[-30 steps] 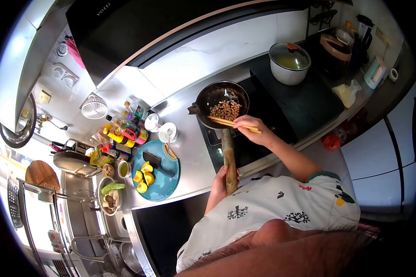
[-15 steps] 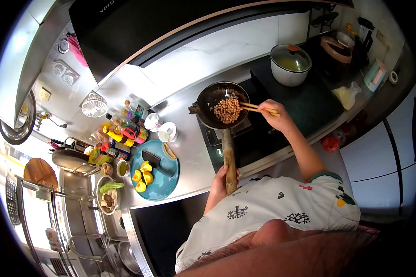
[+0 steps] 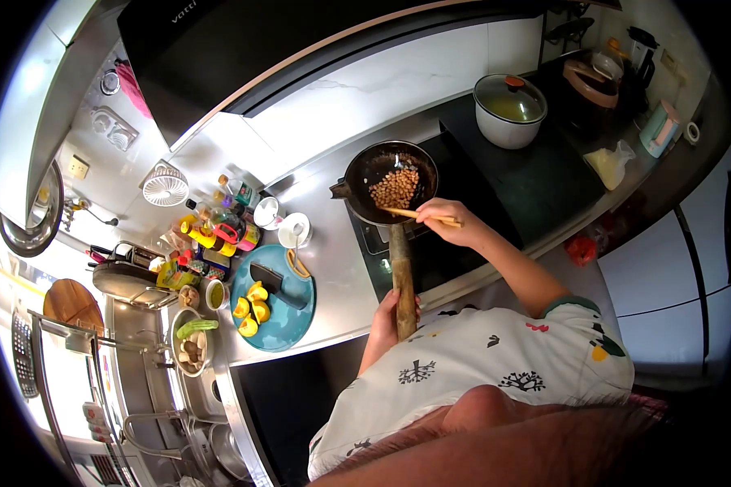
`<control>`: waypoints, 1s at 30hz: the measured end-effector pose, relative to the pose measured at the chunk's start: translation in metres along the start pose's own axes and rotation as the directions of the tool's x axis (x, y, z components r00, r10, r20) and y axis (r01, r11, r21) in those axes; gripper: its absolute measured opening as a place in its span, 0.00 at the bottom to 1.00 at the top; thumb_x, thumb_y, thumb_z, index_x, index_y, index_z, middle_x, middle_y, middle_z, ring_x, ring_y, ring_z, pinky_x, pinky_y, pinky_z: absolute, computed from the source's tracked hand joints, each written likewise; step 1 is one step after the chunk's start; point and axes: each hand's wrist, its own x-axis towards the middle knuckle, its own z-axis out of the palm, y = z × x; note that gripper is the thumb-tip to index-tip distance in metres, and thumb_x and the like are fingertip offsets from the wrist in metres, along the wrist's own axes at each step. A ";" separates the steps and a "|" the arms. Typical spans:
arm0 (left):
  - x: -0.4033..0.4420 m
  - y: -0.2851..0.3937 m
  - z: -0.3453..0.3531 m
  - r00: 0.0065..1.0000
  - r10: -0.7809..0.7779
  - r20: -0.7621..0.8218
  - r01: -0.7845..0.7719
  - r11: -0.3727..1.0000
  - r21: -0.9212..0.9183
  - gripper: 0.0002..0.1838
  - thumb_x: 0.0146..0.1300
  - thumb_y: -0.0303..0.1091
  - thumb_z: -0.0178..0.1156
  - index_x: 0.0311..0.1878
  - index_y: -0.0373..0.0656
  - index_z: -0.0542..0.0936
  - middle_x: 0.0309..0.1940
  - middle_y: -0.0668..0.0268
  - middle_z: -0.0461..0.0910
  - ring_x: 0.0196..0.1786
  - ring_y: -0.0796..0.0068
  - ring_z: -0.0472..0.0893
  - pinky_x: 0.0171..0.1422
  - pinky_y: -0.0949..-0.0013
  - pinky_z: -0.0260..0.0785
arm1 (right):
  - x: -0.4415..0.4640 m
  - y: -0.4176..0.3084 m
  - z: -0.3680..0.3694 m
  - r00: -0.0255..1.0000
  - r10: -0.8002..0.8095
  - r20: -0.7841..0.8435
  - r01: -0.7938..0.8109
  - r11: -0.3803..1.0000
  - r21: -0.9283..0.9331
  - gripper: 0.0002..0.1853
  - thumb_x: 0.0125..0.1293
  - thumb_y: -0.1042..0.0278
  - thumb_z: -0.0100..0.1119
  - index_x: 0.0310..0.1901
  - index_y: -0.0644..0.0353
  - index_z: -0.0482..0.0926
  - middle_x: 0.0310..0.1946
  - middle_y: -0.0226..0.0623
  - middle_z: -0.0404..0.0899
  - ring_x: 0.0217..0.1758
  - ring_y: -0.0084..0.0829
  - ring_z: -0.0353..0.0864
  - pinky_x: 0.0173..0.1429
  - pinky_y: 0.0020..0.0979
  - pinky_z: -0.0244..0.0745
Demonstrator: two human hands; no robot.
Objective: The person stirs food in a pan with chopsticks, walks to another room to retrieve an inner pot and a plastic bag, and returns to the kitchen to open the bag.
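A dark wok (image 3: pixel 361 174) sits over the stove, with many small brown beans or nuts (image 3: pixel 395 188) gathered in it; I cannot tell which kind. My left hand (image 3: pixel 388 313) is closed round the wok's long wooden handle (image 3: pixel 401 276), close to my body. In my right hand (image 3: pixel 455 223) is a pair of wooden chopsticks (image 3: pixel 418 214), pinched between the fingers. Their tips reach into the near side of the wok, just below the brown pile.
A lidded white pot (image 3: pixel 508 122) stands right of the wok. Left lies a blue cutting board (image 3: pixel 276 333) with a cleaver (image 3: pixel 268 280) and cut yellow pieces (image 3: pixel 252 308). Bottles (image 3: pixel 219 231) and white bowls (image 3: pixel 294 231) stand behind it. A bag (image 3: pixel 611 166) lies far right.
My right hand has moved down and left, bringing the chopstick tips from the pile's right side to the wok's near side. The pile has shifted slightly. My left hand keeps its hold.
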 end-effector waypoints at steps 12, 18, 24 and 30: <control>0.000 -0.001 0.002 1.000 0.015 -0.010 -0.015 1.000 0.010 0.20 0.71 0.47 0.48 0.55 0.41 0.69 0.40 0.60 0.77 0.39 0.67 0.77 0.44 0.66 0.71 | -0.007 0.023 -0.041 0.955 0.029 -0.296 -0.074 0.987 -0.141 0.05 0.60 0.82 0.56 0.37 0.62 0.78 0.38 0.37 0.78 0.39 0.32 0.80 0.44 0.27 0.74; -0.001 0.002 0.005 1.000 0.003 -0.019 -0.003 1.000 0.006 0.20 0.71 0.47 0.48 0.55 0.41 0.69 0.40 0.59 0.77 0.38 0.67 0.77 0.44 0.66 0.71 | -0.008 0.034 0.002 0.977 0.070 -0.200 -0.068 0.998 0.017 0.04 0.62 0.79 0.58 0.37 0.61 0.80 0.36 0.36 0.80 0.40 0.30 0.81 0.46 0.26 0.75; 0.001 -0.001 -0.002 1.000 0.001 -0.015 -0.001 1.000 0.004 0.20 0.71 0.47 0.48 0.55 0.42 0.69 0.40 0.60 0.77 0.39 0.67 0.77 0.44 0.66 0.70 | -0.003 0.000 0.016 0.996 -0.030 -0.083 0.030 1.000 -0.004 0.04 0.61 0.79 0.57 0.37 0.61 0.80 0.38 0.38 0.80 0.42 0.35 0.81 0.48 0.30 0.76; -0.001 0.000 0.001 1.000 0.016 -0.008 -0.016 1.000 -0.004 0.20 0.71 0.47 0.47 0.55 0.42 0.69 0.41 0.60 0.77 0.39 0.68 0.77 0.44 0.67 0.70 | -0.002 0.030 -0.016 0.975 0.035 -0.220 -0.058 0.993 -0.099 0.04 0.61 0.79 0.57 0.37 0.61 0.79 0.37 0.37 0.80 0.40 0.33 0.81 0.45 0.28 0.75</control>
